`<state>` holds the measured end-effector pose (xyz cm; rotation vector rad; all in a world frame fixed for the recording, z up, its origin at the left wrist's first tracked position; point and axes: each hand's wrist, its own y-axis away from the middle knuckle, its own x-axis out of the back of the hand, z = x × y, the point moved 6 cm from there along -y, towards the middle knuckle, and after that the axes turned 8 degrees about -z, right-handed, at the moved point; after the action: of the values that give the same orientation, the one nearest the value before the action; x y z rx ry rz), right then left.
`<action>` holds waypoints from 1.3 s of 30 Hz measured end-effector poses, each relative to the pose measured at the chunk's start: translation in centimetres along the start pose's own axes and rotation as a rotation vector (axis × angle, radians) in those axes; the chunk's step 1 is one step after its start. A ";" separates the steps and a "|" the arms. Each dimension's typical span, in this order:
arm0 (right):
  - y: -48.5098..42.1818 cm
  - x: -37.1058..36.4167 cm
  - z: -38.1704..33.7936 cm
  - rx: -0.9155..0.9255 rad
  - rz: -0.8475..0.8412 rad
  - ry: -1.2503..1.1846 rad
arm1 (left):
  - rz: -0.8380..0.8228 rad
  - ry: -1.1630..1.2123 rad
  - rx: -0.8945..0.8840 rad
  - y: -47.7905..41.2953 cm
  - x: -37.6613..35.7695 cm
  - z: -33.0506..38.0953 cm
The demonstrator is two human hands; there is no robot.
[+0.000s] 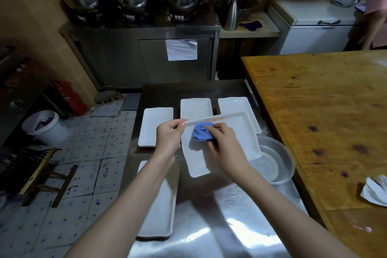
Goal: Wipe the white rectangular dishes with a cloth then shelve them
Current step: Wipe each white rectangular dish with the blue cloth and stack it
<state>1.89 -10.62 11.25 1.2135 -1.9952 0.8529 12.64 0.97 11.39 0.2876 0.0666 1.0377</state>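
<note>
A white rectangular dish (236, 144) is held tilted above the steel table (209, 226). My left hand (169, 136) grips its far left corner. My right hand (224, 148) presses a bunched blue cloth (202, 133) against the dish's inner face near the top edge. Other white rectangular dishes rest on the table: a stack at the left (154, 125), one at the back centre (195, 108), a stack at the back right (234, 104), and a stack near me (161, 216) partly hidden under my left forearm.
A clear plastic basin (276, 159) with water sits right of the held dish. A wooden table (324, 115) with a crumpled white cloth (374, 190) borders the right. Behind stand a steel cabinet (146, 56) with pots, a white bucket (43, 126) and a person (377, 6) at far right.
</note>
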 end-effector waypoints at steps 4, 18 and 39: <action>0.1 2.6 3.1 -0.143 0.120 0.073 | -0.002 0.020 -0.009 0.0 0.6 0.2; 0.6 1.3 1.0 -0.079 0.222 -0.101 | -0.012 0.087 0.004 -0.2 0.6 0.3; 3.0 1.4 0.6 0.073 0.248 0.043 | 0.009 0.091 -0.018 0.1 0.6 0.5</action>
<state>-1.46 -10.68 11.46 0.9907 -2.1245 1.0719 12.94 1.46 11.94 0.2240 0.1380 1.0597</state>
